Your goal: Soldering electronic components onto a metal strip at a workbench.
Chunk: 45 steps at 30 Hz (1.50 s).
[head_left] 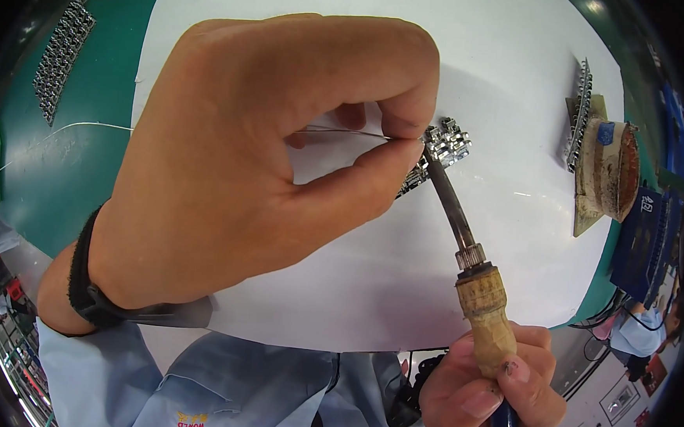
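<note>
My left hand [259, 154] is closed in a pinch on a thin solder wire [339, 130], which runs back under the palm and off to the left. At the fingertips lies a panel of small silver metal connectors [450, 140], partly hidden behind my left hand. In my right hand [496, 387] is a soldering iron [481, 300], held by its worn wooden handle with a blue cord below. Its dark shaft slants up and left, and the tip meets the connectors beside my left fingertips. Whether tip and wire touch is too small to tell.
White sheet [514, 216] covers much of the green mat [70, 173]. Another connector panel [63, 57] lies far left. At right, a connector strip [579, 114] leans beside a round, stained holder [612, 169] on a flat base. Blue bins [647, 248] stand beyond it.
</note>
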Each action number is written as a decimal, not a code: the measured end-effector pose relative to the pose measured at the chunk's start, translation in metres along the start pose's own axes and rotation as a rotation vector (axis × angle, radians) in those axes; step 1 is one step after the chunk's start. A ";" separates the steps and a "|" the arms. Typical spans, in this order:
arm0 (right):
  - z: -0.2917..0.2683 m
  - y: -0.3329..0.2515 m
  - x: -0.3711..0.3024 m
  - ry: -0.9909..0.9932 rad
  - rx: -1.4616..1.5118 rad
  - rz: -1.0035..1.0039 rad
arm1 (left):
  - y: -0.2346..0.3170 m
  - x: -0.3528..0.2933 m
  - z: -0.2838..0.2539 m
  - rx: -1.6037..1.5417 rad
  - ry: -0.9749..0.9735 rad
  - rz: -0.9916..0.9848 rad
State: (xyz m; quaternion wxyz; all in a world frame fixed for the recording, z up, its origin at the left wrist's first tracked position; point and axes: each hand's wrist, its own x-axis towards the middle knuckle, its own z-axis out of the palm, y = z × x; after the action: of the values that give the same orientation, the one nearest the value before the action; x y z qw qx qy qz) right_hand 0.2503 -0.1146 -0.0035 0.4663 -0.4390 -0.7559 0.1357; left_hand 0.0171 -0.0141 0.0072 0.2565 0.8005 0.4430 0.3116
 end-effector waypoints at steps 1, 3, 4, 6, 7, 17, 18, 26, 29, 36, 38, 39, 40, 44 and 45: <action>0.002 -0.001 -0.001 0.013 0.002 0.001 | 0.001 0.002 0.003 -0.004 0.021 -0.010; 0.004 -0.002 -0.002 0.039 0.005 0.003 | 0.000 0.003 0.007 -0.010 0.063 -0.031; 0.004 -0.002 -0.002 0.038 0.006 0.001 | -0.002 0.001 0.008 -0.009 0.065 -0.032; 0.005 -0.001 -0.003 0.041 0.003 -0.003 | -0.006 0.001 0.013 -0.138 0.124 -0.007; 0.005 -0.001 -0.003 0.040 0.002 -0.006 | -0.006 0.002 0.013 -0.201 0.154 0.003; 0.008 -0.002 0.000 0.064 0.011 -0.067 | 0.002 -0.004 -0.001 0.039 0.045 0.005; 0.007 0.001 -0.002 0.103 0.047 -0.088 | 0.002 -0.005 0.000 0.043 0.050 0.001; 0.009 0.000 -0.003 0.112 0.076 -0.061 | 0.000 -0.007 0.004 0.006 0.029 -0.005; 0.008 -0.002 0.000 0.074 0.073 -0.049 | -0.003 -0.008 0.008 -0.070 0.065 -0.010; 0.003 -0.004 0.003 0.016 0.090 -0.007 | 0.002 -0.003 0.008 -0.107 0.077 -0.019; 0.002 -0.002 -0.001 0.030 0.069 0.006 | 0.005 -0.002 0.005 -0.052 0.043 -0.023; 0.002 -0.001 -0.001 0.037 0.059 0.013 | 0.005 -0.002 0.005 -0.024 0.027 -0.026; 0.001 -0.001 -0.001 0.036 0.061 0.015 | 0.004 -0.002 0.005 -0.023 0.025 -0.028; -0.004 -0.002 0.001 -0.021 0.041 0.020 | 0.003 0.000 0.006 0.019 0.032 0.013; -0.004 -0.003 0.001 -0.017 0.047 0.027 | 0.003 0.001 0.006 0.013 0.029 0.030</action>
State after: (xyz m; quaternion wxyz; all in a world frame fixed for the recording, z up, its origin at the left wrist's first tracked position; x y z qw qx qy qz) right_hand 0.2523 -0.1159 0.0011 0.4680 -0.4370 -0.7505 0.1636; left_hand 0.0235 -0.0153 0.0059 0.2403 0.8041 0.4366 0.3241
